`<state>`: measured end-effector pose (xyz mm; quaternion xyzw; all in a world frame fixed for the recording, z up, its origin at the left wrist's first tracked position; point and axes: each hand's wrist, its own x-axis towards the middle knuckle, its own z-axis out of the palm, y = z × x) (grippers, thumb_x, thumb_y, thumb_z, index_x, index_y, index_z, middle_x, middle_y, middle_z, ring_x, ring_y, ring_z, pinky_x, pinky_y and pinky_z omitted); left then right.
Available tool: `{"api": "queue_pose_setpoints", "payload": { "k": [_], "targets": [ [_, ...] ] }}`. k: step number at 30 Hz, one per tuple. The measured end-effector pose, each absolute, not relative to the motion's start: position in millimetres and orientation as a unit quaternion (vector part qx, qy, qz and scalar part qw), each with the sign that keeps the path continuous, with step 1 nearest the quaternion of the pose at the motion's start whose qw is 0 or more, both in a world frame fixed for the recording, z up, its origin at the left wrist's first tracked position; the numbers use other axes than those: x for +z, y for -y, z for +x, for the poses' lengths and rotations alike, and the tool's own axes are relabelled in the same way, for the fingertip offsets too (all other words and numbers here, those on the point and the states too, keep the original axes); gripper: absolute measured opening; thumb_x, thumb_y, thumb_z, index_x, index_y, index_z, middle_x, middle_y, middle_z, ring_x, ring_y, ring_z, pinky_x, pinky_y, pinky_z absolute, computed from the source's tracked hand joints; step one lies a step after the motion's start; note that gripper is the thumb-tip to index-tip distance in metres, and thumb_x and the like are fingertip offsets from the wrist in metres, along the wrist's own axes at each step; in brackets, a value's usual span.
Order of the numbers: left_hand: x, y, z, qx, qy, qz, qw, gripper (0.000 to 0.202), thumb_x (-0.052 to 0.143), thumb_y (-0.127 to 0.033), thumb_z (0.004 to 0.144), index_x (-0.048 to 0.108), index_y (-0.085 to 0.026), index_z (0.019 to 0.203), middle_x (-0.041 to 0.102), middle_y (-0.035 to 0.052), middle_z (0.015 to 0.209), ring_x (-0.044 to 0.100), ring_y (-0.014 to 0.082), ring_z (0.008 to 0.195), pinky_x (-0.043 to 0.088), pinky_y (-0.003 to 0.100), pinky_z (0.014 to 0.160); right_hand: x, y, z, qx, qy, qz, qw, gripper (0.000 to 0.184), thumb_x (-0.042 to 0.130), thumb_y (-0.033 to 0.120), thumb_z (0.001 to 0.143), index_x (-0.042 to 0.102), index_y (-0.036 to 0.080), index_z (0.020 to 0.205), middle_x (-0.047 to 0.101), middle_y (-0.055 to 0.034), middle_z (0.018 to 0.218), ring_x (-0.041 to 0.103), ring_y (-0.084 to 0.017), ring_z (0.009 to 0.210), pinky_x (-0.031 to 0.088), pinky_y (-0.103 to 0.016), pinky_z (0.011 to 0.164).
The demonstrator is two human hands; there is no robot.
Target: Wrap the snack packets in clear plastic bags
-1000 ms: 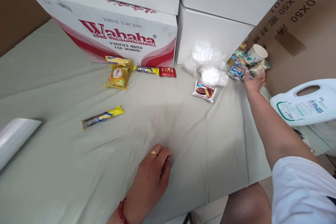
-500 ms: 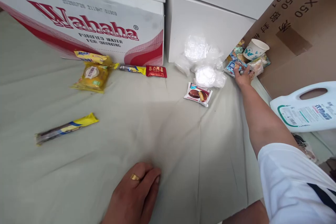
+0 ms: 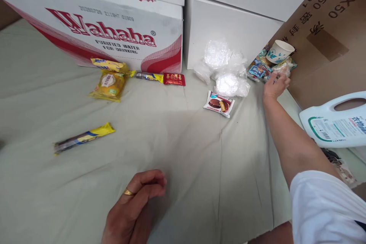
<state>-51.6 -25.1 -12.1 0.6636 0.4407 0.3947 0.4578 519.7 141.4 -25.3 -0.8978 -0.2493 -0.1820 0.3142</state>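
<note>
My right hand (image 3: 274,85) reaches far right to a pile of small snack packets (image 3: 259,69) beside a paper cup (image 3: 278,51). Its fingers are pinched on a small packet at the pile's near edge. My left hand (image 3: 134,206), with a gold ring, hovers low over the grey-green cloth (image 3: 177,152) at the bottom centre, fingers curled in with nothing in them. A chocolate pie packet (image 3: 219,104) lies between the hands. A long yellow bar (image 3: 84,138) lies to the left.
A Wahaha water carton (image 3: 114,34) and a white box (image 3: 228,26) stand at the back, with yellow packets (image 3: 108,84) and a red packet (image 3: 174,79) along them. Crumpled clear plastic bags (image 3: 225,70) lie in the middle. A brown cardboard box (image 3: 328,34) and a white jug (image 3: 334,124) are on the right.
My right hand has drawn back a little from the snack pile and pinched shut. My left hand has lifted off the cloth and curled. The view shifted slightly.
</note>
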Motion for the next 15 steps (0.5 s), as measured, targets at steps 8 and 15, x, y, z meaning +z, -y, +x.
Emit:
{"api": "queue_pose_setpoints", "payload": {
  "k": [8,15],
  "targets": [
    [7.2,12.5,-61.7,0.431,-0.456,0.437,0.644,0.021,0.052,-0.012,0.061,0.037,-0.022,0.05,0.031,-0.0014,0.051,0.031,0.0133,0.053,0.025,0.03,0.05,44.1,-109.7,413.5,-0.112,0.516,-0.759,0.381,0.031,0.045,0.039,0.099,0.07,0.021,0.095,0.069,-0.0059,0.086,0.066,-0.025,0.088,0.052,-0.039,0.085],
    [10.2,-3.6,-40.0,0.445,-0.437,0.23,0.747,0.016,0.055,-0.014,0.053,0.041,-0.02,0.049,0.042,-0.0033,0.049,0.036,0.0087,0.049,0.023,0.024,0.049,69.5,-142.1,302.3,-0.004,0.685,-0.704,0.187,0.014,0.06,0.027,0.087,0.073,0.022,0.085,0.07,-0.0046,0.085,0.062,-0.022,0.079,0.045,-0.033,0.076]
  ]
}}
